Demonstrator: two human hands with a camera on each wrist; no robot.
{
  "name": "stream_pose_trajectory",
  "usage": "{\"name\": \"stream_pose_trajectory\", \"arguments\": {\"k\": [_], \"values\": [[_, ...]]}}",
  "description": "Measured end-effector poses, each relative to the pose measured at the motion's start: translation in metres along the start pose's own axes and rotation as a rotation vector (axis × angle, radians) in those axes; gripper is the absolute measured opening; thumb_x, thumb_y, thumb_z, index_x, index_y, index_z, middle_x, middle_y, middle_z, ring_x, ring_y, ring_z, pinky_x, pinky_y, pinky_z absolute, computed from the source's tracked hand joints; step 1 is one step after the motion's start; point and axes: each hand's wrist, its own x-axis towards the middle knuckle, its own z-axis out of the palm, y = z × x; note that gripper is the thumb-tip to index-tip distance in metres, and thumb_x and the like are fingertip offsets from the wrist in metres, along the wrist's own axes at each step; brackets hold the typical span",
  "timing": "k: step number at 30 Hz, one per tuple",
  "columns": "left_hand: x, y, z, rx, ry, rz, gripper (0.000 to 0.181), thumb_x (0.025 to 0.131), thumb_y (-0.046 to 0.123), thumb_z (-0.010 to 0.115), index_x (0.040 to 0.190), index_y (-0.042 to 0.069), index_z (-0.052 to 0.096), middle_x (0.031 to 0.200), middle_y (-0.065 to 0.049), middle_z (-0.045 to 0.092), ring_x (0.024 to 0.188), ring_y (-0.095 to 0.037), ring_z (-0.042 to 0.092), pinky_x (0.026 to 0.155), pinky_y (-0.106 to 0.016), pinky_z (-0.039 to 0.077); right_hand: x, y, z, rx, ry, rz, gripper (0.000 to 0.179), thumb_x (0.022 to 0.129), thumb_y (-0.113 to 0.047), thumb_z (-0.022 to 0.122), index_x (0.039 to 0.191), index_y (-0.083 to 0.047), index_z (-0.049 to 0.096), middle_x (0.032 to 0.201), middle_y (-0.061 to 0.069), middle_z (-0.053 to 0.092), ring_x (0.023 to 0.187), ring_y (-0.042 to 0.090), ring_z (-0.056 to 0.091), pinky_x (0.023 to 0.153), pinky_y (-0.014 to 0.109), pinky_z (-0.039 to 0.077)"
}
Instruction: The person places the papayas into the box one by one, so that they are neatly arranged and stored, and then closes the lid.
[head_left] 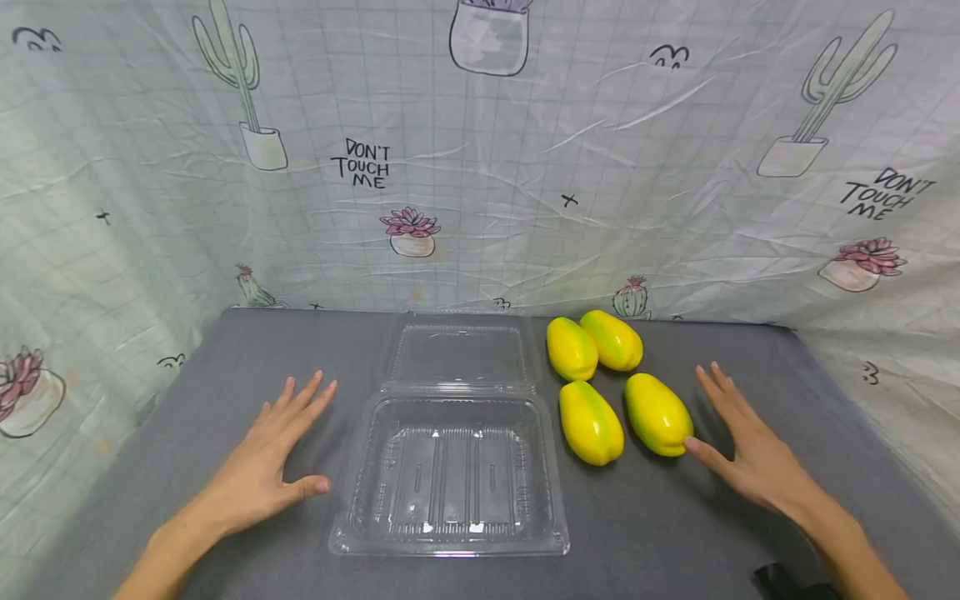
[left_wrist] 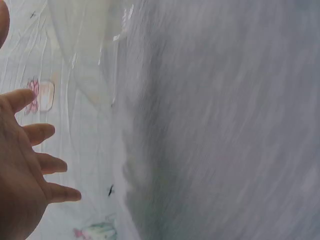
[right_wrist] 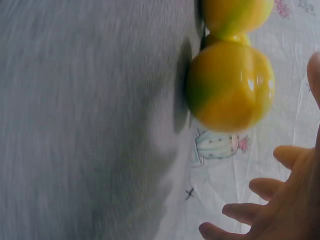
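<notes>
A clear plastic clamshell box (head_left: 450,546) lies with its lid (head_left: 459,354) folded back, and nothing shows inside. To its left, my left hand (head_left: 262,462) hovers with fingers spread, holding nothing; the left wrist view also shows this hand (left_wrist: 20,170) with its fingers apart. On the box's right sit several glossy yellow fruits with green streaks, papaya-like in shape. My right hand (head_left: 753,454) is spread beside the nearest-right fruit (head_left: 658,415). Its thumb tip overlaps that fruit's edge in the head view, but the right wrist view shows a gap between hand (right_wrist: 285,200) and fruit (right_wrist: 230,87).
Another fruit (head_left: 591,423) sits close to the box's right wall, and two more, a left one (head_left: 572,350) and a right one (head_left: 612,340), touch behind. Grey cloth (head_left: 300,550) covers the table. A printed curtain (head_left: 480,167) hangs along the back and sides. A black object (head_left: 791,583) shows near the right forearm.
</notes>
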Motion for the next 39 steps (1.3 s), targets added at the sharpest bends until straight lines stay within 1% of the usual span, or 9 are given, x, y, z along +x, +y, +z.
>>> {"name": "stream_pose_trajectory", "arguments": {"k": [4, 8, 13, 17, 19, 22, 25, 30, 39], "values": [[0.000, 0.006, 0.010, -0.054, -0.006, 0.030, 0.101, 0.076, 0.070, 0.060, 0.154, 0.018, 0.022, 0.160, -0.006, 0.011, 0.142, -0.044, 0.004, 0.102, -0.070, 0.011, 0.004, -0.004, 0.009, 0.105, 0.038, -0.043, 0.085, 0.091, -0.026, 0.064, 0.155, -0.026, 0.008, 0.160, 0.008, 0.002, 0.139, 0.049, 0.012, 0.087, 0.078, 0.020], [0.000, 0.013, 0.019, -0.110, -0.008, 0.056, 0.101, 0.077, 0.073, 0.054, 0.154, 0.015, 0.022, 0.159, -0.007, 0.012, 0.142, -0.042, 0.005, 0.105, -0.067, 0.012, 0.007, -0.008, 0.015, 0.147, 0.056, -0.058, 0.083, 0.092, -0.025, 0.062, 0.155, -0.025, 0.009, 0.160, 0.010, 0.004, 0.139, 0.048, 0.011, 0.093, 0.077, 0.015], [0.003, 0.020, 0.031, -0.220, 0.018, 0.079, 0.102, 0.079, 0.078, 0.044, 0.153, 0.012, 0.022, 0.159, -0.010, 0.015, 0.141, -0.044, 0.008, 0.096, -0.075, 0.017, 0.009, -0.009, 0.022, 0.185, 0.081, -0.038, 0.081, 0.093, -0.024, 0.061, 0.155, -0.026, 0.009, 0.159, 0.011, 0.008, 0.140, 0.046, 0.012, 0.097, 0.073, 0.015], [0.004, 0.023, 0.044, -0.289, 0.039, 0.110, 0.101, 0.081, 0.077, 0.042, 0.153, 0.009, 0.022, 0.158, -0.015, 0.014, 0.140, -0.046, 0.010, 0.092, -0.077, 0.019, 0.005, -0.008, 0.030, 0.217, 0.085, 0.004, 0.079, 0.095, -0.024, 0.059, 0.155, -0.028, 0.009, 0.158, 0.016, 0.011, 0.140, 0.046, 0.013, 0.098, 0.072, 0.015], [0.004, 0.024, 0.049, -0.320, 0.055, 0.128, 0.100, 0.082, 0.076, 0.043, 0.152, 0.007, 0.023, 0.158, -0.017, 0.013, 0.141, -0.044, 0.011, 0.099, -0.071, 0.019, 0.004, -0.008, 0.033, 0.224, 0.084, 0.022, 0.078, 0.095, -0.025, 0.059, 0.155, -0.028, 0.008, 0.157, 0.018, 0.013, 0.139, 0.047, 0.014, 0.097, 0.072, 0.015], [0.003, 0.021, 0.053, -0.365, 0.080, 0.159, 0.098, 0.085, 0.071, 0.047, 0.151, 0.003, 0.025, 0.158, -0.019, 0.011, 0.142, -0.041, 0.011, 0.110, -0.048, 0.016, 0.003, -0.008, 0.036, 0.232, 0.084, 0.043, 0.078, 0.095, -0.026, 0.058, 0.155, -0.029, 0.008, 0.156, 0.020, 0.014, 0.138, 0.048, 0.016, 0.097, 0.073, 0.016], [0.002, 0.018, 0.055, -0.408, 0.089, 0.196, 0.088, 0.090, 0.059, 0.054, 0.149, 0.001, 0.026, 0.157, -0.020, 0.009, 0.142, -0.040, 0.010, 0.110, -0.028, 0.010, 0.003, -0.008, 0.038, 0.244, 0.087, 0.058, 0.077, 0.095, -0.027, 0.058, 0.154, -0.030, 0.009, 0.156, 0.020, 0.016, 0.136, 0.049, 0.018, 0.096, 0.073, 0.017], [0.000, 0.010, 0.059, -0.433, 0.106, 0.250, 0.076, 0.088, 0.034, 0.062, 0.147, -0.003, 0.030, 0.155, -0.025, 0.012, 0.142, -0.042, 0.011, 0.111, -0.025, 0.008, 0.002, -0.005, 0.043, 0.266, 0.088, 0.075, 0.075, 0.096, -0.026, 0.057, 0.154, -0.029, 0.010, 0.154, 0.022, 0.019, 0.133, 0.051, 0.022, 0.093, 0.072, 0.020], [0.001, 0.006, 0.064, -0.466, 0.104, 0.271, 0.072, 0.091, 0.033, 0.058, 0.145, -0.005, 0.032, 0.154, -0.028, 0.012, 0.142, -0.041, 0.011, 0.111, -0.027, 0.009, 0.002, -0.004, 0.044, 0.263, 0.112, 0.086, 0.071, 0.097, -0.025, 0.056, 0.154, -0.027, 0.014, 0.153, 0.022, 0.022, 0.131, 0.052, 0.026, 0.092, 0.072, 0.021]]}}
